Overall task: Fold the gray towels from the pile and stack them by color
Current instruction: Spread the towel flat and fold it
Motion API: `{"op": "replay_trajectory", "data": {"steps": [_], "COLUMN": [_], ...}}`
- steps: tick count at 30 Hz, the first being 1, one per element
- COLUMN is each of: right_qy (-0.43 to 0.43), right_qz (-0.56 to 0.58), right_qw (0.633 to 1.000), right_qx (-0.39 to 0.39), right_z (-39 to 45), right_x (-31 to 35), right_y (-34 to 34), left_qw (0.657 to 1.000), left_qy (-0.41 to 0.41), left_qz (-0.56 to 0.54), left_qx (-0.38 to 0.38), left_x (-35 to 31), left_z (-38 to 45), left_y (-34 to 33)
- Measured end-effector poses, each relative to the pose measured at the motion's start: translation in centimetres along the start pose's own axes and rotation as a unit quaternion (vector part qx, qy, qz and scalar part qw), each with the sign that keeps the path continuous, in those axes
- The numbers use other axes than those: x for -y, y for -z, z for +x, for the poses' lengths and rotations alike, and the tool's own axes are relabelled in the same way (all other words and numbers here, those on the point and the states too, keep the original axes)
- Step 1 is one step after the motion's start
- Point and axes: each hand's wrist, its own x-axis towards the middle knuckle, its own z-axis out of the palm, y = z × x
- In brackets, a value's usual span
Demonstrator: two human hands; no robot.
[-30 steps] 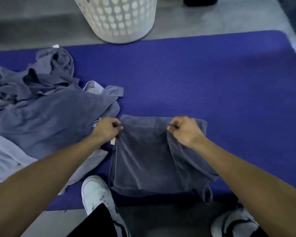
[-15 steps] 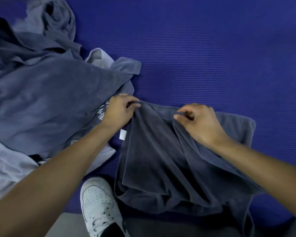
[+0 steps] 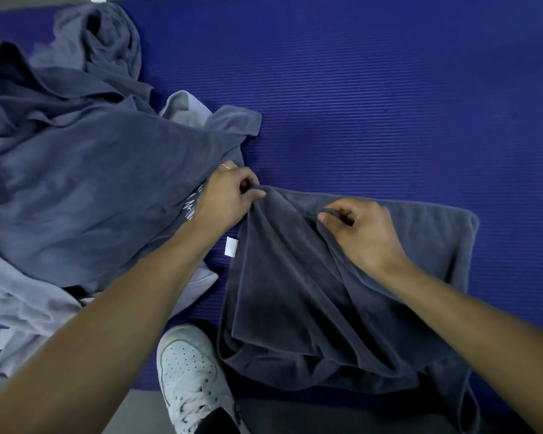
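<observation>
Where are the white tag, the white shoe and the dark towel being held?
white tag (image 3: 231,246), head view, middle of the tag.
white shoe (image 3: 187,369), head view, on its toe.
dark towel (image 3: 295,292), head view, middle of the cloth.

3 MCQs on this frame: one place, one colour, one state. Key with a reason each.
1. Where is the towel pile relative to the dark gray towel?
A. the person's left
B. the person's right
C. under it

2. What colour is the mat?
A. green
B. blue-purple
C. red

3. What is the left hand doing?
A. lying flat on the mat
B. hanging idle
C. pinching the towel's edge

Key: 1 A, the pile lies on the left-arm side; 2 B, the ribbed mat is blue-purple; 3 C, thumb and fingers close on the edge, as does the right hand.
</observation>
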Motion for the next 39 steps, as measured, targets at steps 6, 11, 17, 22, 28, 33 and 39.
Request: {"op": "replay_trajectory", "data": {"steps": [6,11,17,22,28,33,39], "right_qy": [-0.025,-0.119,-0.194,-0.153,-0.152,-0.168,-0.177], "right_qz": [-0.007,0.026,0.031,0.041,0.010,-0.035,-0.190], "right_qw": [0.999,0.993,0.970,0.974,0.975,0.975,0.960], "right_qx": [0.020,-0.013,-0.141,-0.165,-0.161,-0.143,-0.105], "right_z": [-1.3,-3.7,-5.1,-3.1,-1.0,-0.6,-0.8], "right_x": [-1.3,-4.2,-10.1,-12.4,-12.9,-13.1,-11.7], "right_y": [4.4,9.3,14.4,13.7,13.8,13.7,12.4], "left_qw": [0.996,0.978,0.968,0.978,0.971,0.969,0.978], "left_qy": [0.038,0.017,-0.001,0.048,0.129,0.148,0.130], "left_qz": [-0.077,-0.185,-0.204,-0.173,-0.173,-0.144,-0.097], "left_qx": [0.021,0.098,0.145,0.109,0.101,0.134,0.133], "left_x": [-5.1,-14.1,-20.4,-19.3,-18.6,-18.4,-18.0], "left_z": [-2.6,-4.1,-4.1,-4.5,-5.3,-5.6,-6.2], "left_y": [-0.3,-3.3,-8.7,-11.0,-10.0,-9.3,-9.6]}}
